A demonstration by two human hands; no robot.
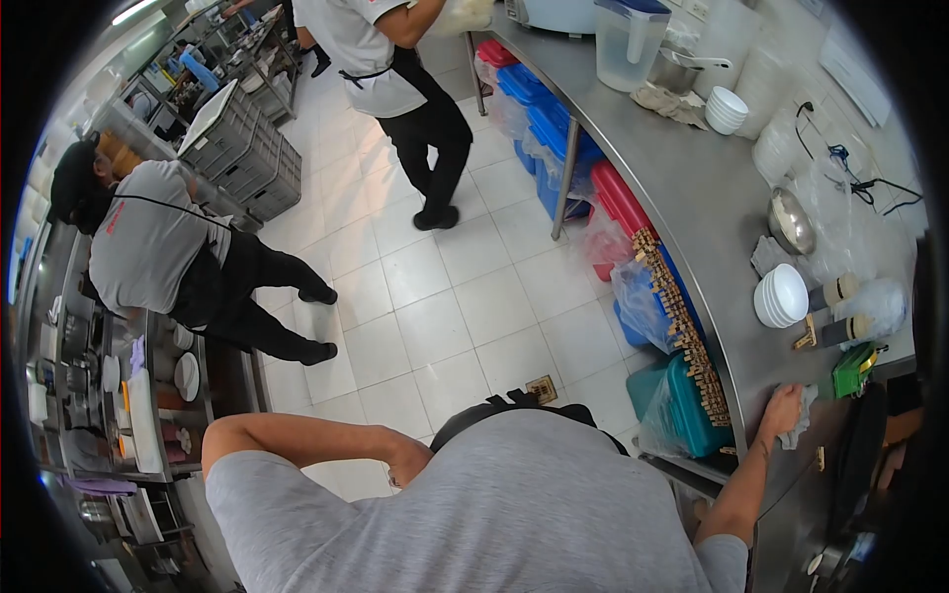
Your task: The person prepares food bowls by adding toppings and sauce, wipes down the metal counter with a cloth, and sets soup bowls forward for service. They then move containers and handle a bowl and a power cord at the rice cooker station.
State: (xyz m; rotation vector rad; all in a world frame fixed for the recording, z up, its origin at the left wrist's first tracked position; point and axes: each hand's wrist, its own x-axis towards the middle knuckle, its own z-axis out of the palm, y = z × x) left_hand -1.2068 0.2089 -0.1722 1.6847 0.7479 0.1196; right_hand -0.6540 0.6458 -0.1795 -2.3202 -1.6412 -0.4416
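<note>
On the steel counter [682, 178] at the right, my right hand [784, 409] is closed on a crumpled pale grey cloth [804, 417] pressed to the surface. Just beyond it lie a green box-like item [856, 370], a wooden clothespin [807, 333] and two dark, light-capped containers [833, 293]. Another small clothespin [819, 458] rests nearer to me. My left arm is bent, and my left hand [408, 461] rests at my waist, its fingers hidden by my body.
White bowls [782, 296], a metal bowl [792, 221] and a plastic pitcher [630, 44] stand along the counter. Lidded bins [618, 198] sit below, beside a row of clothespins [682, 331]. One co-worker [158, 237] stands left by shelves, another [425, 119] ahead. Grey crates [242, 158] are stacked behind.
</note>
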